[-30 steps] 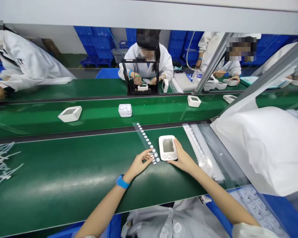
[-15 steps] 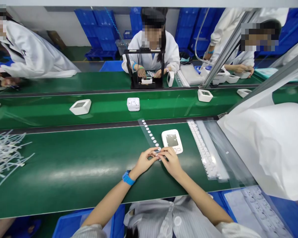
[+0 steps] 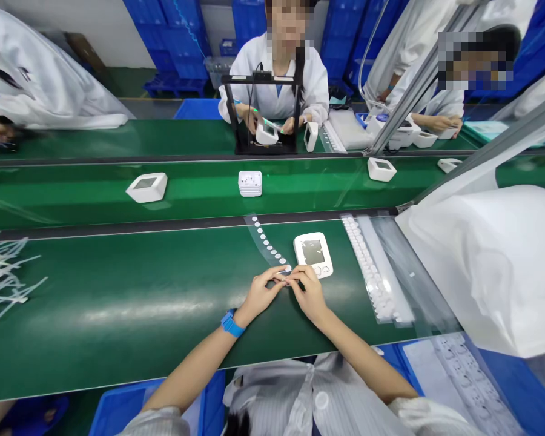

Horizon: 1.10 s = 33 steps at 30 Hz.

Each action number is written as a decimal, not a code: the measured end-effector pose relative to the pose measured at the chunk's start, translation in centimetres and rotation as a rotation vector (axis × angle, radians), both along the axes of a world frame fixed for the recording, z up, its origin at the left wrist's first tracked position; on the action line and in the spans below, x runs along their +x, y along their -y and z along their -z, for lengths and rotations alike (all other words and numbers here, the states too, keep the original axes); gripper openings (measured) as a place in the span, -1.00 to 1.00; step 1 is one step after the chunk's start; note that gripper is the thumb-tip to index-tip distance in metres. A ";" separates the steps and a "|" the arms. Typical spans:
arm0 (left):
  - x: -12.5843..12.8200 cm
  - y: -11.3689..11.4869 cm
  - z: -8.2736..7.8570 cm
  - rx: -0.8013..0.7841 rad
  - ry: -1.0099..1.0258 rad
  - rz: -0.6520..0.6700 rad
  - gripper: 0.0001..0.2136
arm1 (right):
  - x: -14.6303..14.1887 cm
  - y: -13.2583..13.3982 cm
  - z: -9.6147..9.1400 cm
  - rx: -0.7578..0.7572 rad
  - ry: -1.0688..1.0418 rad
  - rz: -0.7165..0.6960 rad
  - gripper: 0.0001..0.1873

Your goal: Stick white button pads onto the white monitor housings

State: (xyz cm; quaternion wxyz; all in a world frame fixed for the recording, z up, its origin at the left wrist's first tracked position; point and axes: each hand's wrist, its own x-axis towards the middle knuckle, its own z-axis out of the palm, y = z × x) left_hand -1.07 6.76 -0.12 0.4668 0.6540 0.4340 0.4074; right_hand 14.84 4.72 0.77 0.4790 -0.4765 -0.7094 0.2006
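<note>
A clear strip with a row of round white stickers [image 3: 266, 242] runs away from my fingertips and curves slightly. Its near end is pinched by my left hand [image 3: 262, 295], which wears a blue wristband. The fingers of my right hand [image 3: 309, 295] are closed at the same end, fingertips meeting those of the left. What exactly lies between the fingertips is mostly hidden. Just beyond my right hand lies a white device with a grey screen [image 3: 313, 253], face up, its lower edge close to my fingers.
More sticker strips [image 3: 367, 266] lie to the right, beside a large white bag [image 3: 485, 260]. A heap of thin pale strips [image 3: 4, 275] sits at far left. Across a green conveyor [image 3: 200, 194] carrying white devices and stacked white parts [image 3: 250, 183], co-workers sit; one handles a device under a black frame [image 3: 266, 148].
The strip now bends more, and my fingertips stay together at its near end. White items on the conveyor have shifted slightly right. The co-worker opposite has tilted up a device.
</note>
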 end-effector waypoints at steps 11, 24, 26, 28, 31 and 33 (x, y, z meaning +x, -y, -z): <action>-0.9 -1.0 0.1 -0.083 -0.022 -0.026 -0.67 | 4.2 1.2 -1.5 -0.282 0.049 0.222 -0.87; -0.7 -1.0 0.0 -0.059 -0.054 -0.017 -0.66 | 5.6 -0.6 -0.5 -0.329 0.073 0.265 -0.81; -0.8 -1.1 0.2 -0.065 -0.062 -0.015 -0.66 | 5.6 -0.8 -0.7 -0.348 0.075 0.262 -0.83; -0.8 -1.1 0.3 -0.069 -0.065 -0.011 -0.66 | 5.6 -0.9 -0.8 -0.366 0.078 0.256 -0.85; -0.9 -1.0 0.6 -0.069 -0.060 -0.006 -0.65 | 5.6 -0.9 -0.9 -0.384 0.082 0.253 -0.87; -0.9 -1.0 0.6 -0.066 -0.058 -0.004 -0.65 | 5.6 -0.9 -0.9 -0.383 0.086 0.248 -0.88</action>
